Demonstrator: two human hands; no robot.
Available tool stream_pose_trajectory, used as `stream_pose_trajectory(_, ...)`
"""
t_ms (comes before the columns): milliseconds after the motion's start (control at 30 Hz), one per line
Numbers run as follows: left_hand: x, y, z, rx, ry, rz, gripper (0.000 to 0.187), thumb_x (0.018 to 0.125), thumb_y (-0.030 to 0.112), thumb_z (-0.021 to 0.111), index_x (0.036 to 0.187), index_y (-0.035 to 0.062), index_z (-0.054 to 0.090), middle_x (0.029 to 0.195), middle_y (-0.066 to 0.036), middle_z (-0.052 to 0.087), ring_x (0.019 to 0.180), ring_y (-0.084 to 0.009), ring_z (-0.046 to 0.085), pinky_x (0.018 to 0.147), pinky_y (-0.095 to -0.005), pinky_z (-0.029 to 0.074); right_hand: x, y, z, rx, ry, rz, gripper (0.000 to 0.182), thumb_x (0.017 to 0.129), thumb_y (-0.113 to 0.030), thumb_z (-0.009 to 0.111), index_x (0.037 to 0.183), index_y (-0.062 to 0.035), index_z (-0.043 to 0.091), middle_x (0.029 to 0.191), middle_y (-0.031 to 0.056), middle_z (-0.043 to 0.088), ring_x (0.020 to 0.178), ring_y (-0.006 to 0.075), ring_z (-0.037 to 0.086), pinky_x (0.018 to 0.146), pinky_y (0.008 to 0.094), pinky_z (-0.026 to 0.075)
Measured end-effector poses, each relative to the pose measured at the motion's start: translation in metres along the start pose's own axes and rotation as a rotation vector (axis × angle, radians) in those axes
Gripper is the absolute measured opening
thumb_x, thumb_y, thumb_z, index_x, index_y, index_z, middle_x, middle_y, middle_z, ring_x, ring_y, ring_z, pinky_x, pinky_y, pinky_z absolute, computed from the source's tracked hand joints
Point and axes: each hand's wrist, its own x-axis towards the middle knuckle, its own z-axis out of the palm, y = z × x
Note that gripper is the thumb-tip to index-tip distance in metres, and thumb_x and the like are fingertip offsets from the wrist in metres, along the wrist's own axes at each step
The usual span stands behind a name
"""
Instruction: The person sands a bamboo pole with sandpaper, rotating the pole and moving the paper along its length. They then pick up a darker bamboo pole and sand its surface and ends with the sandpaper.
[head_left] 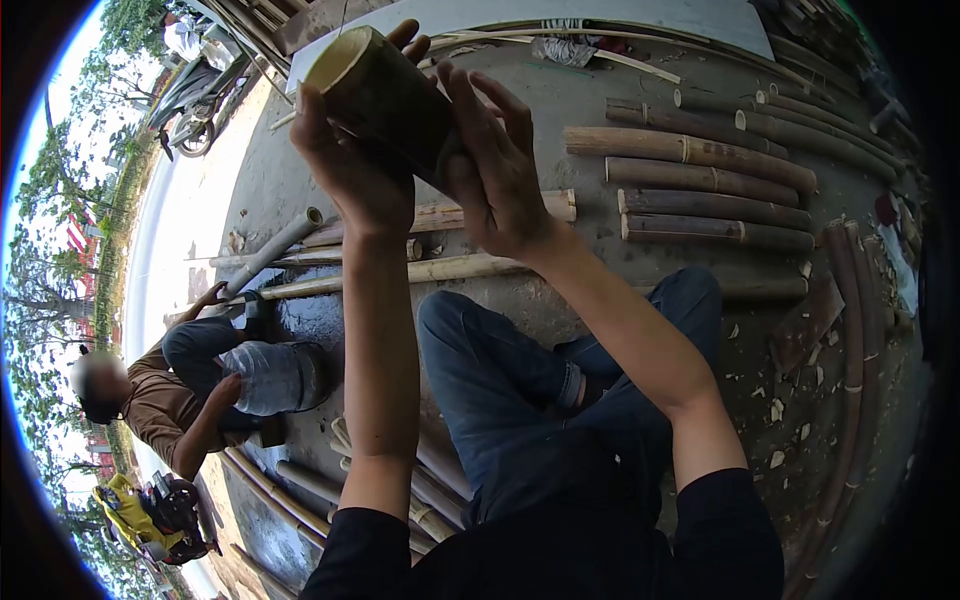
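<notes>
Raised in front of me is a short, dark bamboo section [395, 108], tilted, with its pale cut end facing up and to the left. My left hand [355, 175] is closed around it, thumb near the cut rim and some fingertips showing behind. My right hand [498, 170] grips the lower right end, its fingers curled against the wall and partly hiding that end. Below the hands, long bamboo poles [450, 268] lie on the ground in front of my crossed legs.
Cut bamboo lengths [700, 150] lie in rows at the right. Chips [777, 410] litter the ground there. At the left, a person [165, 395] sits by a large clear plastic bottle [265, 378], one hand near a bamboo pole [272, 252]. Motorbikes [160, 515] stand beyond.
</notes>
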Motion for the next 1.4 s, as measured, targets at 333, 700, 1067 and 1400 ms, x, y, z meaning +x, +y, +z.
stream_pose_trajectory(333, -0.007, 0.004, -0.004, -0.093, 0.237, 0.026, 0.066, 0.106, 0.054, 0.032, 0.133, -0.0002, 0.059, 0.126, -0.016, 0.068, 0.120, -0.0251, 0.064, 0.106, -0.0408, 0.050, 0.051, -0.017, 0.009, 0.298, 0.104, -0.050, 0.068, 0.101, -0.030, 0.063, 0.154, 0.0035, 0.038, 0.144, 0.0259, 0.056, 0.124, 0.0465, 0.061, 0.102, 0.0469, 0.054)
stream_pose_trajectory(700, -0.012, 0.000, -0.009, -0.076, 0.171, 0.087, 0.067, 0.104, 0.054, 0.038, 0.144, 0.0022, 0.050, 0.133, -0.014, 0.062, 0.125, -0.0241, 0.058, 0.110, -0.0397, 0.044, 0.097, -0.043, 0.016, 0.114, 0.209, -0.033, 0.043, 0.096, -0.027, 0.064, 0.134, -0.0070, 0.061, 0.120, 0.0098, 0.073, 0.121, 0.0301, 0.059, 0.099, 0.0425, 0.044)
stream_pose_trajectory(1067, 0.002, 0.009, -0.003, 0.152, 0.262, 0.061, 0.084, 0.099, 0.067, 0.026, 0.145, 0.0019, 0.051, 0.144, -0.021, 0.058, 0.133, -0.0341, 0.056, 0.115, -0.0442, 0.042, -0.015, -0.009, 0.020, 0.171, 0.014, 0.088, 0.065, 0.100, -0.027, 0.062, 0.156, -0.0028, 0.040, 0.151, 0.0172, 0.053, 0.126, 0.0332, 0.055, 0.101, 0.0462, 0.043)
stream_pose_trajectory(1400, 0.007, 0.004, -0.030, 0.026, 0.253, 0.159, 0.067, 0.101, 0.058, 0.040, 0.142, 0.0070, 0.053, 0.133, -0.013, 0.061, 0.123, -0.0261, 0.057, 0.107, -0.0384, 0.044, 0.064, -0.030, 0.045, 0.222, 0.255, 0.026, 0.059, 0.095, -0.032, 0.069, 0.143, -0.0006, 0.053, 0.124, 0.0170, 0.066, 0.111, 0.0351, 0.066, 0.097, 0.0450, 0.055)
